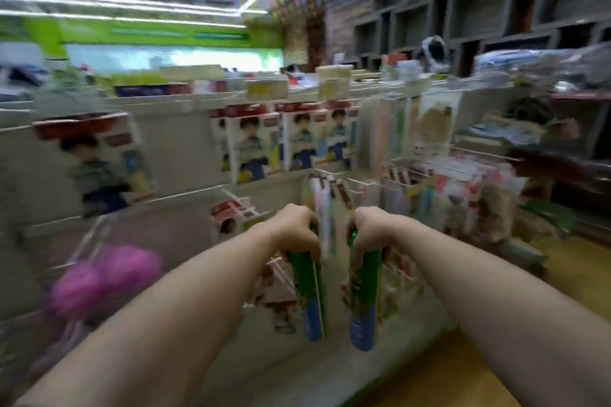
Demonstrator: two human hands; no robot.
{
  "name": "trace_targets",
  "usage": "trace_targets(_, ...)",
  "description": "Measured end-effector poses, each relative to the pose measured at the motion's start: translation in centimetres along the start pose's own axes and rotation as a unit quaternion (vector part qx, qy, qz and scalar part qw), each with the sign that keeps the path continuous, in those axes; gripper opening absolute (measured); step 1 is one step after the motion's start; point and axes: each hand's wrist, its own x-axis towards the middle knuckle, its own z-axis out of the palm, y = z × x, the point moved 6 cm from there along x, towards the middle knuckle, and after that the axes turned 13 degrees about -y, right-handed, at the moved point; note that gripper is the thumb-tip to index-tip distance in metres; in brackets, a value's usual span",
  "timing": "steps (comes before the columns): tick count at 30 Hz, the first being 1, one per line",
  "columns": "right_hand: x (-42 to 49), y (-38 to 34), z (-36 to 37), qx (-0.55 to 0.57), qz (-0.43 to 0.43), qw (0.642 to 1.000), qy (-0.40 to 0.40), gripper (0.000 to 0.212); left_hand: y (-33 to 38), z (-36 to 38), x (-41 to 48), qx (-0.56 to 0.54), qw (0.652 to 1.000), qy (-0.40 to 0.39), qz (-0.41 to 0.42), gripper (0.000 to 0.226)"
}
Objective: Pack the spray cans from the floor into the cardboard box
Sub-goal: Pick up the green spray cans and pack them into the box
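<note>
I hold two green and blue spray cans, one in each hand, both hanging bottom down in front of me. My left hand (pixel 297 230) grips the top of the left spray can (pixel 310 294). My right hand (pixel 368 230) grips the top of the right spray can (pixel 363 301). The two cans hang side by side, a small gap apart, in front of a store shelf. The picture is blurred by motion. No cardboard box is in view.
A white wire display rack (pixel 185 195) with hanging boxed goods (pixel 254 145) stands right in front. Pink bath sponges (pixel 102 277) hang at the lower left. Packets on hooks (pixel 439 195) fill the right. A yellowish floor (pixel 463 370) shows at the lower right.
</note>
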Motion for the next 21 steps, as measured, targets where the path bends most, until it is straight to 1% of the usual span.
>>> trace_targets(4, -0.6, -9.2, 1.5, -0.035, -0.083, 0.995, -0.031, 0.046, -5.8, -1.3, -6.9, -0.001, 0.996, 0.031, -0.079, 0.038)
trace_targets(9, -2.5, -20.9, 5.3, -0.090, -0.176, 0.979, -0.055, 0.053, -13.3, -1.7, -17.0, -0.067, 0.984, 0.060, -0.157, 0.033)
trace_targets(13, -5.2, -31.4, 8.6, -0.142, -0.234, 0.958, -0.080, 0.048, -19.5, -2.7, -27.2, -0.103, 0.964, 0.089, -0.227, 0.038)
trace_targets(16, -7.8, -39.5, 12.6, -0.175, -0.283, 0.939, -0.091, 0.048, -24.0, -2.5, -35.4, -0.133, 0.947, 0.112, -0.270, 0.036)
trace_targets(19, -10.3, -46.8, 17.6, -0.189, -0.322, 0.920, -0.118, 0.046, -28.4, -1.4, -43.4, -0.147, 0.931, 0.116, -0.315, 0.031)
trace_targets(21, -11.7, -51.6, 21.0, -0.201, -0.344, 0.907, -0.138, 0.046, -31.8, -0.5, -48.5, -0.149, 0.917, 0.117, -0.352, 0.033)
